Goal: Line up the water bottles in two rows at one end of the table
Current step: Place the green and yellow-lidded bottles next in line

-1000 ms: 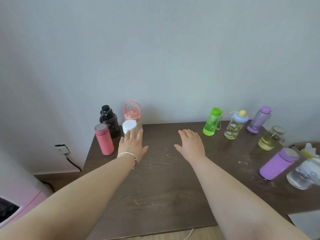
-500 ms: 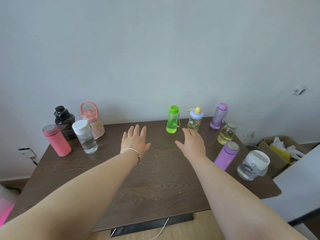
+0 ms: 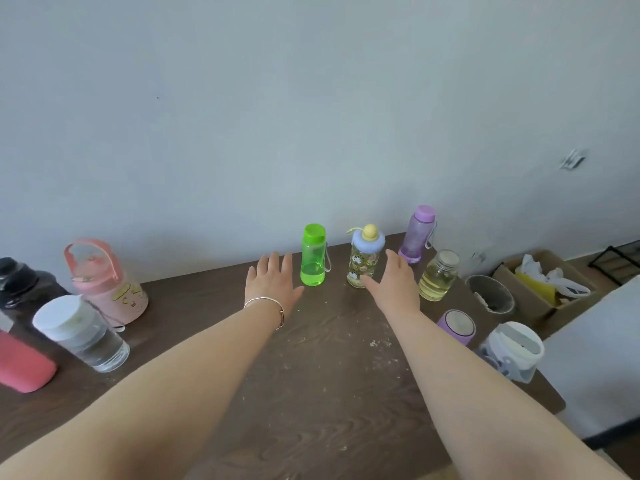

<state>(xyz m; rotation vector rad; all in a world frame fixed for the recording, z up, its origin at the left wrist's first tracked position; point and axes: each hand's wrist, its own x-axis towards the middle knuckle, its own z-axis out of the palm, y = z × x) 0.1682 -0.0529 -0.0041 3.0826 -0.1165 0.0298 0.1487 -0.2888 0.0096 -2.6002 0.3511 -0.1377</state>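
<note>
A green bottle (image 3: 313, 255) and a patterned bottle with a blue cap (image 3: 363, 257) stand at the table's far edge. My left hand (image 3: 273, 282) hovers open just left of the green bottle. My right hand (image 3: 396, 282) is open beside the patterned bottle, thumb near its base. Further right stand a clear purple bottle (image 3: 417, 234), a yellow-liquid jar (image 3: 438, 276), a purple flask (image 3: 456, 326) and a clear white-lidded jug (image 3: 512, 351). On the left are a pink handled jug (image 3: 107, 282), a clear white-capped bottle (image 3: 81, 334), a black bottle (image 3: 20, 285) and a red flask (image 3: 20, 365).
The dark wooden table (image 3: 311, 393) stands against a grey wall. Off its right end on the floor are a round bin (image 3: 490, 294) and a cardboard box (image 3: 543, 289) with rubbish. A white surface (image 3: 595, 358) lies at the right.
My view has swung right, so the left group of bottles slid toward the left edge. Both hands moved forward and right, now level with the green and patterned bottles.
</note>
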